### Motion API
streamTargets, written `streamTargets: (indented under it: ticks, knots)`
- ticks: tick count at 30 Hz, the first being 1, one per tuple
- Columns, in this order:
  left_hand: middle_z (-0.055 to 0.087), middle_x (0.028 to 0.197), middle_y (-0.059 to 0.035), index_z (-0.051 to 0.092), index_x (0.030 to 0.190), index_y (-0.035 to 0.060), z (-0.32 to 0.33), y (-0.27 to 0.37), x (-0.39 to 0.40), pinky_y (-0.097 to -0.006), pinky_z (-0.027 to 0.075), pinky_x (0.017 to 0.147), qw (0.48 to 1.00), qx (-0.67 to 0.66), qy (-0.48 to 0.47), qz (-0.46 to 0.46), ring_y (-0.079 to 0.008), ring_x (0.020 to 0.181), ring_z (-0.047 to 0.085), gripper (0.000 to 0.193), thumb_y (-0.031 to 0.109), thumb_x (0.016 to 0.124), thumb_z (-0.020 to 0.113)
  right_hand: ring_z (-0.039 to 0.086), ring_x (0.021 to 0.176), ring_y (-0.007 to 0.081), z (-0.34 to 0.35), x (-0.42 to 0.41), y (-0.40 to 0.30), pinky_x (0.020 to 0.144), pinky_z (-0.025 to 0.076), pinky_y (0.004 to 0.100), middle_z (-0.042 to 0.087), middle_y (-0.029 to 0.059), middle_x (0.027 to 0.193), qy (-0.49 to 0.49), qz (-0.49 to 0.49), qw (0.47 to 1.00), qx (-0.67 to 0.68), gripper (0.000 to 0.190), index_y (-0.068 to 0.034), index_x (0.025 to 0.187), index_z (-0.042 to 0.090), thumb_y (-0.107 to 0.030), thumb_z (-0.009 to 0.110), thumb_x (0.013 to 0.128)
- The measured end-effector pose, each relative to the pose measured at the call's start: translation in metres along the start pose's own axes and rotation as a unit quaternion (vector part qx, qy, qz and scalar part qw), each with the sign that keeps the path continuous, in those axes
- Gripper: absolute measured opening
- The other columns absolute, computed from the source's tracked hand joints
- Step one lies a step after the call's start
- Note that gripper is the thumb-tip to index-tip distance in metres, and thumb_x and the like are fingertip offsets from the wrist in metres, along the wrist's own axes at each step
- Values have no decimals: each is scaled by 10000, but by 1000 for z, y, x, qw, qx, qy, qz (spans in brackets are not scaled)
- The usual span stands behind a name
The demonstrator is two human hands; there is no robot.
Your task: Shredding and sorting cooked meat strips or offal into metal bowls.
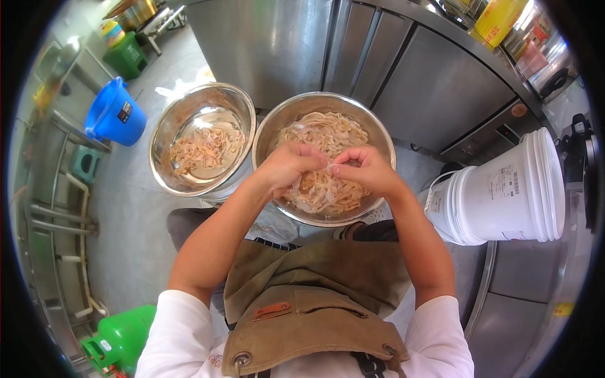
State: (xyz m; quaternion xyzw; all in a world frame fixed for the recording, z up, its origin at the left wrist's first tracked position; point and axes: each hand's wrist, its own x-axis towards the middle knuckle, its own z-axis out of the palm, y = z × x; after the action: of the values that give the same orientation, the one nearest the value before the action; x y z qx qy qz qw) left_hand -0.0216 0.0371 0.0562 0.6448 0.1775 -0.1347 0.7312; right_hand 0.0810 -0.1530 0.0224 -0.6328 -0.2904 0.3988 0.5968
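Observation:
My left hand [293, 166] and my right hand [366, 167] meet over a large stainless-steel bowl [264, 127]. Their thumbs and forefingers pinch a small pale strip [330, 165] between them. Beneath lies a heap of pale, wet food strips [331, 127], perhaps offal; I cannot tell the exact kind. To the left a second steel bowl [158, 156] holds a smaller pile of cut pinkish-tan strips [205, 149]. This bowl tilts slightly and rests on a support that is mostly hidden.
Stainless-steel cabinets [264, 42] stand just beyond the bowls. White plastic buckets [501, 189] are at the right. A blue bucket [118, 113], a green stool [86, 163] and a green gas cylinder [125, 330] are on the left. A clear plastic bag [274, 227] lies near my feet.

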Motion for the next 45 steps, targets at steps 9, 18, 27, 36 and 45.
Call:
streamTargets:
  ticks: [9,18,27,36,45]
  knots:
    - [615,737,-27,607,934,36,7,-56,22,-202,345,377,951,-309,-10,3,-66,550,546,92,115,893,582,563,673,63,35,-8,34,611,460,215,641,26,793,184,-40,982,32,161,6,955,648,-135,621,884]
    - [601,734,0,608,913,61,25,-56,10,-195,294,353,956,-277,89,36,-52,519,504,127,182,907,571,521,579,59,56,-2,35,525,416,201,633,16,760,196,18,968,153,160,-6,928,664,-150,621,873]
    - [561,711,8,690,919,46,20,-73,12,-211,303,331,978,-206,35,-17,-60,509,484,230,262,839,679,644,675,272,48,-10,12,639,498,359,658,168,740,178,-44,937,-297,181,-13,858,680,-165,603,797]
    - [550,603,5,672,773,10,27,-79,17,-238,335,419,992,-88,80,32,-59,525,468,150,138,840,627,547,579,243,49,-8,30,548,434,358,584,138,612,209,-103,888,-396,161,8,700,628,-144,605,748]
    - [556,612,15,671,782,23,-2,-68,1,-232,352,423,988,-89,69,109,-59,488,458,170,182,839,653,457,514,162,34,-18,52,504,387,307,509,114,562,270,-89,925,-253,153,4,673,564,-110,592,770]
